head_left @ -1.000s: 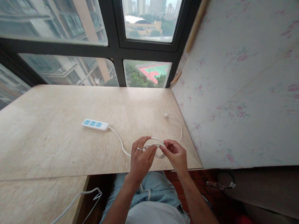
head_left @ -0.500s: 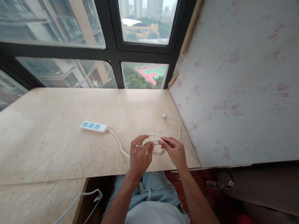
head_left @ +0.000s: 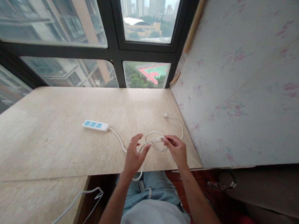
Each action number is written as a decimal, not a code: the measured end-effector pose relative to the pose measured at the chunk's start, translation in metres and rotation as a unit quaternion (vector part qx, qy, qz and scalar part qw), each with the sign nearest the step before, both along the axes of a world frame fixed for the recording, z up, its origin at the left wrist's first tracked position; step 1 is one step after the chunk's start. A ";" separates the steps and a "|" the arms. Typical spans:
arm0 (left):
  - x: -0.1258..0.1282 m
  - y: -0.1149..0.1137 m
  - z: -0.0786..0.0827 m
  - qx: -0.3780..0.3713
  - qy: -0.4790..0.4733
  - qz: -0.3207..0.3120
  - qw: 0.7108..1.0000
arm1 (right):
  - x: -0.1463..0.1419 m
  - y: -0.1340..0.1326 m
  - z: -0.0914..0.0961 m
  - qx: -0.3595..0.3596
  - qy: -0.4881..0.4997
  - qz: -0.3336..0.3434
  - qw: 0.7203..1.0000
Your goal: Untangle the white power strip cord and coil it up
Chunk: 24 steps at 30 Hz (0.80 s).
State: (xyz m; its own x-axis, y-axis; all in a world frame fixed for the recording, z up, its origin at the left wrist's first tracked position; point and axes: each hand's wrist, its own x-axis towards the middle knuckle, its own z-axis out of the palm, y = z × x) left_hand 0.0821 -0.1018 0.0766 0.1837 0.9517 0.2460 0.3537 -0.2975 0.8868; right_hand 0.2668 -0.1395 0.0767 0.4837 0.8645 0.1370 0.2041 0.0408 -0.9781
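- Near the front edge of the pale countertop (head_left: 54, 146), both forearms (head_left: 194, 196) reached forward from the person's body, angled inward so that the hands faced each other.
- The left hand (head_left: 132, 159) was spread, its thumb stretched forward and to the right, its index finger curved above, with a clear gap between their tips. One strand of the white cord (head_left: 120, 140) passed by that gap; whether it touched the hand could not be told.
- The right hand (head_left: 177, 152) pinched the cord between thumb and index finger, its back turned upward, the remaining fingers partly hidden.
- Between the hands were the coiled loops (head_left: 153, 132), gripped at their right side.
- Below the left wrist, a length of cord dipped past the counter's edge, before the light blue trousers (head_left: 156, 184).
- The power strip (head_left: 95, 125) lay farther back on the left, sockets upward.
- The plug (head_left: 166, 115) lay beyond the right hand, its cord curving near the floral wall (head_left: 237, 88).
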 end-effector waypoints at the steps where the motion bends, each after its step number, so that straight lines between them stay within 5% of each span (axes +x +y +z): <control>1: -0.004 0.001 -0.003 -0.045 -0.012 0.006 0.999 | 0.000 0.000 0.000 -0.001 0.015 -0.009 1.000; 5: -0.012 0.000 -0.010 -0.204 -0.051 -0.048 0.976 | -0.001 -0.001 0.001 -0.006 0.061 -0.040 0.997; 9: -0.013 -0.002 -0.005 -0.265 -0.078 -0.080 0.958 | 0.003 -0.003 -0.001 0.000 0.053 -0.022 0.998; 17: -0.019 0.005 0.003 -0.247 -0.081 -0.054 0.964 | 0.037 -0.026 -0.012 0.101 -0.043 0.124 0.986; 24: -0.008 0.005 0.005 -0.152 -0.068 -0.055 0.984 | 0.065 -0.041 -0.003 0.009 -0.091 0.231 0.969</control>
